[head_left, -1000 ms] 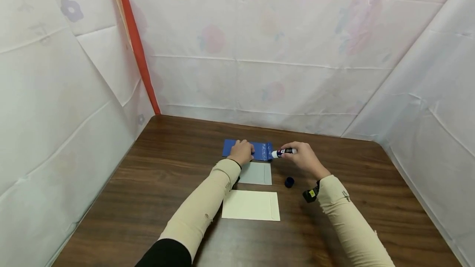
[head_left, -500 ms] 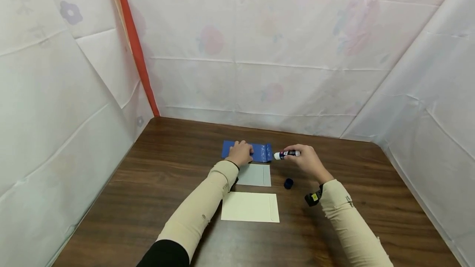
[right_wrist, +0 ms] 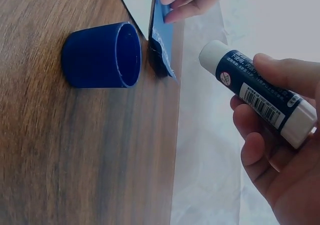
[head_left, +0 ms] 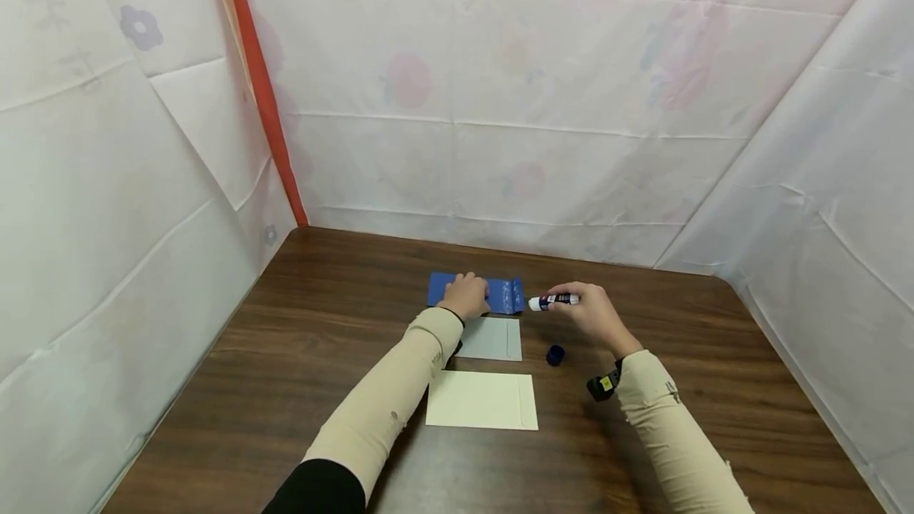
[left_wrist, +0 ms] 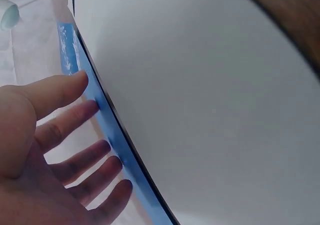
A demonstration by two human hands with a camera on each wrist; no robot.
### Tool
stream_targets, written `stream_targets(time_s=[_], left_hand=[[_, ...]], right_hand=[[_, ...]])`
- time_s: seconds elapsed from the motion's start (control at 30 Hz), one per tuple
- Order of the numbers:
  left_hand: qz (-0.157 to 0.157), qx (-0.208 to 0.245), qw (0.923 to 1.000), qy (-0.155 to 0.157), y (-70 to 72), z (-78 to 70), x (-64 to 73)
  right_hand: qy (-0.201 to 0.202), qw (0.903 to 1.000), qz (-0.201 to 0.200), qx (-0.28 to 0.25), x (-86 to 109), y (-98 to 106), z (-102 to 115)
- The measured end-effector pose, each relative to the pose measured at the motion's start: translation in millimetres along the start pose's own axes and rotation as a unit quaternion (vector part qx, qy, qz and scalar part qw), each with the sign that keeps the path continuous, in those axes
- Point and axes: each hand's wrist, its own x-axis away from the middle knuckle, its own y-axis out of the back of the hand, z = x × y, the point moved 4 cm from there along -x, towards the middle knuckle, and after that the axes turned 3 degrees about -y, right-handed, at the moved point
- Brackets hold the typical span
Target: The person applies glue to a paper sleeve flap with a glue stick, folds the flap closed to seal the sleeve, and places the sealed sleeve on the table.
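A blue envelope [head_left: 500, 289] lies at the far side of the table, its right-hand flap [head_left: 517, 296] streaked with white glue. My left hand [head_left: 466, 296] rests on the envelope; in the left wrist view its spread fingertips [left_wrist: 104, 146] touch the blue paper. To the right, my right hand [head_left: 597, 316] holds an uncapped glue stick [head_left: 544, 302] between thumb and curled fingers. The stick's white end points at the flap but stands apart from it. In the right wrist view, the label of the glue stick [right_wrist: 255, 92] faces the camera.
A dark blue cap [head_left: 555, 354] sits on the wooden table [head_left: 321, 339], nearer than the right hand. Below the blue envelope lie a pale grey envelope [head_left: 500, 339] and a larger cream envelope [head_left: 481, 400]. White sheeting [head_left: 571, 101] hangs behind and at both sides.
The glue stick has come off the flap and drawn slightly right and toward me in the right hand. My left hand stays on the blue envelope.
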Motion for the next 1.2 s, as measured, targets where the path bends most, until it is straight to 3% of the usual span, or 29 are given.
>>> stream_targets(time_s=[0.57,0.8,1.2], left_hand=[[-0.013,-0.001,0.9990,-0.042,-10.4,-16.4,-9.3],[0.019,-0.009,0.9998,-0.008,-13.1,-27.3,-6.3],[-0.010,-0.059,0.9970,0.050,-18.0,-40.9,-9.3]], right_hand=[[-0.016,0.9998,0.007,-0.011,1.6,-4,-5],[-0.016,0.9998,0.004,-0.014,4.5,-4,-4],[-0.014,0.9998,-0.003,-0.014,5.5,-3,-5]])
